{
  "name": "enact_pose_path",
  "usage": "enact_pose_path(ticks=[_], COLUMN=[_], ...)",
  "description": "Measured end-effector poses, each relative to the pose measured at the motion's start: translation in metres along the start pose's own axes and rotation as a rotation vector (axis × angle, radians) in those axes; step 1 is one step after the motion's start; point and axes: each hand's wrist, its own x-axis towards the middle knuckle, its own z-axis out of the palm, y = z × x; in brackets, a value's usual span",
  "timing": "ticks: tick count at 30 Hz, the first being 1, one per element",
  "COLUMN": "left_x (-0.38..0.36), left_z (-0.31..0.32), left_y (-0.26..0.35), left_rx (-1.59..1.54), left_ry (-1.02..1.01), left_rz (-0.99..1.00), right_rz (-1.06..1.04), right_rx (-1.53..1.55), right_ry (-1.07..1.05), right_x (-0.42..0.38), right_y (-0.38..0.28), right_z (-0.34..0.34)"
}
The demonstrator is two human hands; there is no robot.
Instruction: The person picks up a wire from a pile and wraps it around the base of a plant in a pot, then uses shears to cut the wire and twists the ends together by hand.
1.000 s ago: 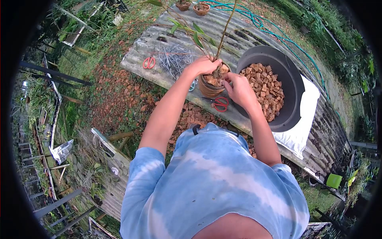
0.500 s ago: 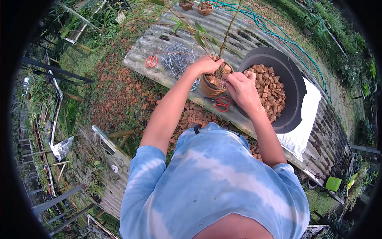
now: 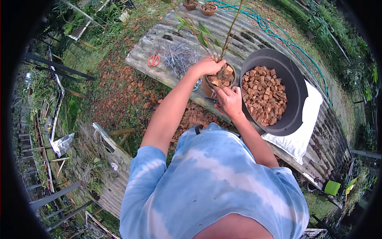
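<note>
A clay pot (image 3: 208, 88) holding brown husk chunks stands near the bench's front edge. From it rises a leafy plant (image 3: 227, 40) with long thin stems. My left hand (image 3: 209, 66) is closed around the base of the stems, over the pot's left rim. At the near right rim, my right hand (image 3: 230, 100) has its fingers bent together against the chunks; whatever they pinch is hidden. Beside the pot, a large black tub (image 3: 294, 79) contains many brown husk chunks (image 3: 264, 95). Red-handled scissors (image 3: 219, 108) are mostly covered by my right hand.
A corrugated sheet (image 3: 149, 44) forms the bench top. Further left lie red-handled scissors (image 3: 153, 60) and a pile of metal wires (image 3: 179, 55). A white sack (image 3: 296, 145) lies under the tub. Small pots (image 3: 208, 8) and a green hose (image 3: 264, 26) are at the back.
My right hand has moved down and left, from above the pot's right side to its near rim, now covering most of the nearer scissors. My left hand stays at the stems.
</note>
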Motion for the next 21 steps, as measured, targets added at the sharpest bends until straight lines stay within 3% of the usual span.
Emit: enact_pose_path(ticks=[3,6,9,12,21], left_x=[0.006,0.002,0.005,0.002,0.004], left_z=[-0.001,0.0,-0.008,-0.009,-0.009], left_y=[-0.002,-0.001,0.002,0.007,0.01], left_rx=[-0.073,-0.014,-0.05,-0.014,0.008], left_ry=[-0.114,-0.03,-0.172,-0.154,-0.156], left_rz=[-0.094,-0.034,-0.075,-0.107,-0.109], right_rz=[0.019,0.047,0.103,0.219,0.336], right_rx=[-0.016,-0.032,-0.071,-0.004,0.212], right_ry=[-0.017,-0.015,-0.046,-0.211,-0.22], right_x=[0.007,0.012,0.015,0.014,0.026], right_y=[0.014,0.024,0.029,0.04,0.05], right_z=[-0.004,-0.009,-0.01,0.002,-0.005])
